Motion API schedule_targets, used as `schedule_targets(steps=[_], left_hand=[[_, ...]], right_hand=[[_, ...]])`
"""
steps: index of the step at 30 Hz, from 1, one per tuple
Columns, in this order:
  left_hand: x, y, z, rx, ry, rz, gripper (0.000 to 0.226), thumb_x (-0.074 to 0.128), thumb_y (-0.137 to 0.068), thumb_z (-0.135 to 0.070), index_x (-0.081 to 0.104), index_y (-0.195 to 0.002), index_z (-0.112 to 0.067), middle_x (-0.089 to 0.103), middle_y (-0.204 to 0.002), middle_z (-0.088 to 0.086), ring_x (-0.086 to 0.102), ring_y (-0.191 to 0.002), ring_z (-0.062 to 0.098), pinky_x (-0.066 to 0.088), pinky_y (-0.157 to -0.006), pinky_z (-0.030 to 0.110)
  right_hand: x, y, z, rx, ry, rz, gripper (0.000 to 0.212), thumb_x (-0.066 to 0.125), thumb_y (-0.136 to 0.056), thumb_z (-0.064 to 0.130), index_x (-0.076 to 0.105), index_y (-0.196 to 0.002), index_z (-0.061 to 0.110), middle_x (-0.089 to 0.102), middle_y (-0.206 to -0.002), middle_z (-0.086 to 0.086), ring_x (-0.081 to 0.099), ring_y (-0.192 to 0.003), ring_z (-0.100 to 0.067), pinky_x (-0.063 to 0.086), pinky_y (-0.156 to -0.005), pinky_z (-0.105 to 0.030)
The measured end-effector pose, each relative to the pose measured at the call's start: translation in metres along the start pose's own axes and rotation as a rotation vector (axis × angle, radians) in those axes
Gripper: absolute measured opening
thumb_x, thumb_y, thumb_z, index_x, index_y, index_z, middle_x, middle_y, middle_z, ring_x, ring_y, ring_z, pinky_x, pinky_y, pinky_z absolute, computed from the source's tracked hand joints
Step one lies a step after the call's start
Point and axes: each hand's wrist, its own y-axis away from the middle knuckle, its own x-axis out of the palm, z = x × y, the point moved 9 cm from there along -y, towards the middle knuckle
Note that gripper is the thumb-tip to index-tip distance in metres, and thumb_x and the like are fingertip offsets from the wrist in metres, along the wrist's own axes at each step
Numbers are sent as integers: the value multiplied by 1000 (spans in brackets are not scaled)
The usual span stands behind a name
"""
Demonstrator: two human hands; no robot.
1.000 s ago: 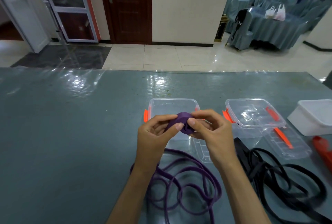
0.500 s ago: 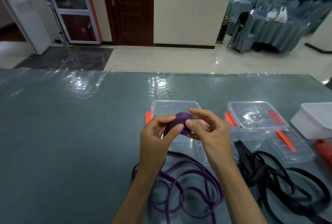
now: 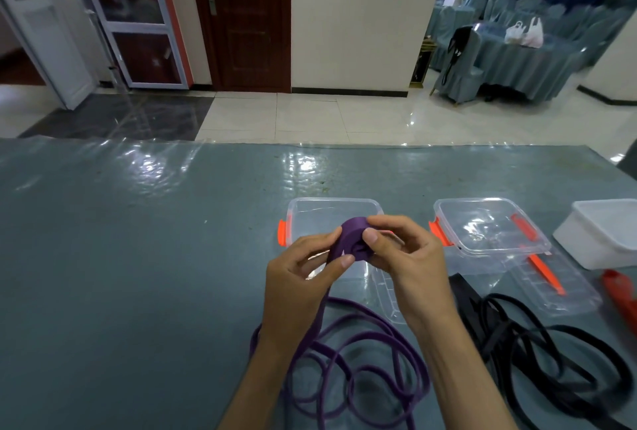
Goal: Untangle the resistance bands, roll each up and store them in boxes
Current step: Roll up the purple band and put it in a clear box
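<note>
Gripping: left hand (image 3: 303,278) and right hand (image 3: 410,264) both pinch the rolled part of the purple band (image 3: 351,240), thumbs and fingers curled round it, raised over the near edge of the clear box.
Purple band, loose part: one strand drops from the roll past the left wrist; the rest lies in loops on the table at 6 o'clock of the hands.
Clear box (image 3: 331,216): open, orange latch on its left side, at 12 o'clock of the hands; nothing seen inside.
Clear lid (image 3: 387,295): flat on the table at the box's near right corner, partly under the right hand.
Second clear box (image 3: 489,226): at 3 o'clock of the first, orange latches; nothing seen inside; its lid (image 3: 551,288) lies just nearer.
White box (image 3: 606,233): at the right edge, interior not visible.
Black band (image 3: 537,353): tangled loops at 4 o'clock of the hands.
Table (image 3: 138,257): grey-green, under glossy clear film.
Room: pale tiled floor, dark wooden door (image 3: 244,16), draped blue-grey tables and chairs at 1 o'clock.
</note>
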Motion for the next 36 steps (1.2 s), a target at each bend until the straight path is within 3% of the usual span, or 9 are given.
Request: schedule_targets(steps=[4, 9, 12, 14, 17, 19, 23, 29, 36], left_hand=[[-6, -4, 0, -39, 48, 1, 40, 88, -74, -11, 79, -113, -16, 82, -108, 2, 80, -100, 22, 62, -90, 26], [-15, -6, 0, -75, 93, -34, 28, 92, -75, -6, 78, -99, -11, 82, -97, 9, 80, -93, 27, 63, -83, 27], [-13, -7, -2, -53, 64, -5, 26, 90, -79, -6, 80, -98, -19, 81, -101, 6, 79, -98, 25, 61, -86, 24], [-14, -11, -3, -28, 44, 25, 26, 88, -81, -6, 82, -101, -21, 80, -105, 6, 78, -103, 25, 61, -91, 28], [-14, -17, -8, 15, 16, 134, 30, 84, -83, -9, 82, -110, -19, 80, -112, 7, 77, -106, 28, 61, -96, 36], [-16, -19, -9, 18, 16, 165, 31, 85, -84, -9, 81, -112, -21, 80, -112, 5, 78, -105, 26, 61, -94, 31], [-15, -16, -4, -1, 41, 95, 27, 88, -83, -8, 78, -101, -26, 81, -105, 3, 79, -101, 23, 60, -89, 23], [-7, -20, -19, 164, -37, 92, 25, 83, -85, -9, 77, -106, -20, 76, -109, 0, 74, -107, 27, 60, -93, 28], [-11, -19, -12, 94, -32, 50, 26, 84, -84, -8, 78, -101, -27, 80, -100, -4, 77, -96, 17, 59, -85, 20]], right_hand=[[3, 4, -13, 74, -109, -23, 17, 87, -74, 27, 79, -87, 18, 80, -98, -9, 77, -91, -20, 63, -77, -32], [1, 4, -14, 99, -32, 7, 29, 88, -72, 24, 64, -83, 12, 80, -105, -14, 79, -97, -23, 65, -75, -34], [3, 5, -10, 82, -41, -3, 19, 87, -73, 23, 76, -88, 21, 81, -102, -8, 79, -91, -18, 63, -70, -28], [2, 5, -11, 75, -79, -36, 25, 87, -72, 27, 81, -96, 23, 80, -102, -7, 79, -92, -20, 63, -72, -29], [4, 6, -16, 80, -134, -43, 20, 86, -75, 25, 81, -93, 18, 80, -102, -10, 78, -95, -25, 64, -75, -33], [5, 7, -19, 84, -131, -28, 21, 91, -78, 24, 77, -88, 14, 79, -102, -11, 78, -95, -27, 65, -73, -38], [4, 3, -10, 52, -42, -31, 24, 90, -73, 32, 69, -80, 21, 80, -97, -8, 79, -90, -22, 64, -65, -35], [5, 2, -7, 19, -143, -13, 27, 86, -82, 29, 78, -104, 16, 77, -109, -10, 77, -102, -30, 65, -77, -40], [-4, 0, -5, 25, 69, -8, 21, 86, -73, 23, 74, -86, 12, 81, -99, -10, 80, -89, -27, 63, -71, -28]])
